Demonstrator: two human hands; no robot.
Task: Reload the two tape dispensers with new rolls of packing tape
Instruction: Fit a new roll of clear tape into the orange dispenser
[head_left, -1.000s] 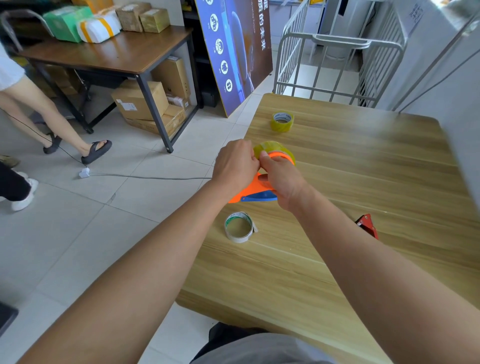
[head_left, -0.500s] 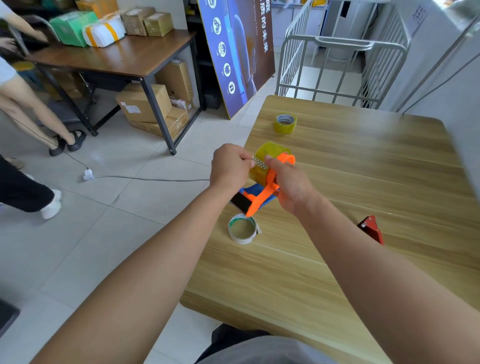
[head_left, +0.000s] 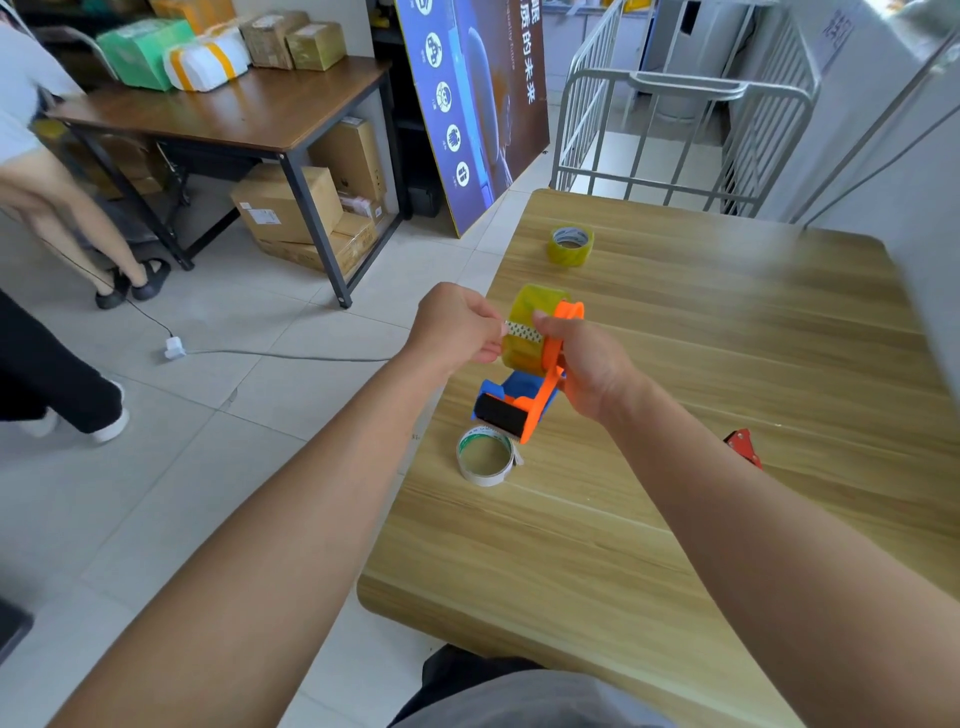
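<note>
My right hand (head_left: 587, 371) grips an orange and blue tape dispenser (head_left: 524, 402), held above the left edge of the wooden table (head_left: 727, 364) with its black end pointing down and towards me. A yellowish roll of packing tape (head_left: 530, 322) sits on the dispenser. My left hand (head_left: 457, 327) pinches the white patterned end tab of that tape. An empty white cardboard core (head_left: 485, 454) lies on the table just below the dispenser. A second yellowish tape roll (head_left: 570, 245) lies further back. A red dispenser (head_left: 745, 447) peeks out behind my right forearm.
The table's left edge drops to a tiled floor with a white cable (head_left: 270, 354). A dark desk (head_left: 234, 109) with parcels, cardboard boxes (head_left: 291, 208), a blue poster board (head_left: 478, 104) and a metal cage trolley (head_left: 685, 130) stand behind. A person's legs (head_left: 67, 218) are at far left.
The dispenser has been tipped up from lying flat so its black end points down. My left hand now pinches the tape's end tab. The person at left has stepped closer to the desk.
</note>
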